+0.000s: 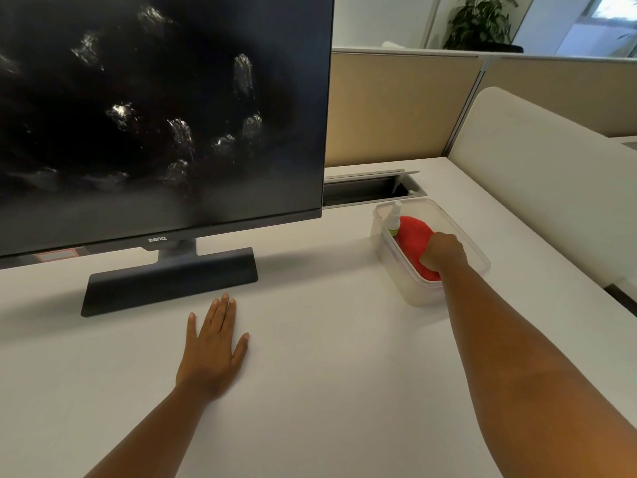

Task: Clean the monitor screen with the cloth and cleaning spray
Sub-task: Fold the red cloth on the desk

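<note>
White desk (327, 357) carries everything. Nearest, the left hand (212, 350) is laid flat, fingers spread, probably for support. Further, the right hand (444, 253) is closed on the red cloth (412, 232) inside a clear box (479, 257), beside the spray bottle (394, 219). Behind, the monitor (155, 108) is seen smeared.

Two bare forearms in view — no sleeves showed anywhere up to the bottom edge of the frame. No watch, bracelet or ring was visible on either wrist or on the fingers that could be seen. Left hand (214, 343) had short, plain nails, no polish apparent. Right hand (444, 251) showed only its back and knuckles — nails were hidden. No gloves on either.
</note>
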Motion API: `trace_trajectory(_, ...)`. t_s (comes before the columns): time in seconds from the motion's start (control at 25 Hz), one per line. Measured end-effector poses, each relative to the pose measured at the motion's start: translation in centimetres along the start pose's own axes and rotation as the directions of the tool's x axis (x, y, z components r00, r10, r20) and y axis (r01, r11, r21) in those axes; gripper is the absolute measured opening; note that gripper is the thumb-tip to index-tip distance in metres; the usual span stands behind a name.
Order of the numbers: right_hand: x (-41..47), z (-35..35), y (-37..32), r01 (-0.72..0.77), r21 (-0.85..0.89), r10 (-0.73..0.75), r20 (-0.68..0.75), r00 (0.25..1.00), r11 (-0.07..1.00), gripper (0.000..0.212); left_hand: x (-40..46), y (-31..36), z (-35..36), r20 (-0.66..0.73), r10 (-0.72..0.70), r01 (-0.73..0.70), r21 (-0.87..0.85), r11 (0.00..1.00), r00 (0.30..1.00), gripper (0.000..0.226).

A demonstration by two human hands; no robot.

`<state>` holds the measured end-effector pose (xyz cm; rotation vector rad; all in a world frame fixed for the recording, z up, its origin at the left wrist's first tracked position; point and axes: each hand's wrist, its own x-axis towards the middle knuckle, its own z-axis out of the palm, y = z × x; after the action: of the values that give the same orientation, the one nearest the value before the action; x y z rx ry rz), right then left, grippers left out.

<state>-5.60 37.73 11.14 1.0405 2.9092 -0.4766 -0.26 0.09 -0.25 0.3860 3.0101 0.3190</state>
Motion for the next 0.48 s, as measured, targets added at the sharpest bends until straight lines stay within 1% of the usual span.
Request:
trace_trajectory(0.08, 0.4, -0.7, 0.7, 0.017, 0.020, -0.015, -0.090, 0.996, 1.000, 0.029, -0.1, 0.1, -0.1, 0.006, 0.004, -0.004, 0.000, 1.000, 1.000, 0.086)
trace_trajectory(0.16, 0.5, -1.9, 1.1, -0.012, 0.118, 0.031, -0.157, 0.987, 0.993, 0.027, -0.1, 0.3, -0.2, 0.004, -0.006, 0.006, 0.003, 1.000, 1.000, 0.086)
trace_trajectory(0.2, 0.5, -2.5, 1.2, -0.037, 0.174, 0.069, -0.183, 0.981, 0.984, 0.027, -0.1, 0.4, -0.2, 0.005, -0.012, 0.012, 0.030, 0.999, 1.000, 0.084)
trace_trajectory(0.28, 0.2, -4.1, 1.3, -0.057, 0.244, 0.114, -0.223, 0.968, 0.968, 0.026, -0.1, 0.5, -0.2, 0.011, -0.035, 0.034, 0.112, 0.993, 0.999, 0.071)
trace_trajectory(0.36, -0.1, -5.8, 1.2, -0.034, 0.282, 0.115, -0.277, 0.954, 0.959, 0.026, -0.1, 0.9, -0.2, 0.030, -0.073, 0.068, 0.149, 0.987, 0.997, 0.063)
trace_trajectory(0.48, -1.4, -8.7, 0.8, 0.027, 0.326, 0.108, -0.389, 0.915, 0.945, 0.029, -0.3, 1.5, -0.7, 0.067, -0.102, 0.091, 0.157, 0.983, 0.993, 0.062)
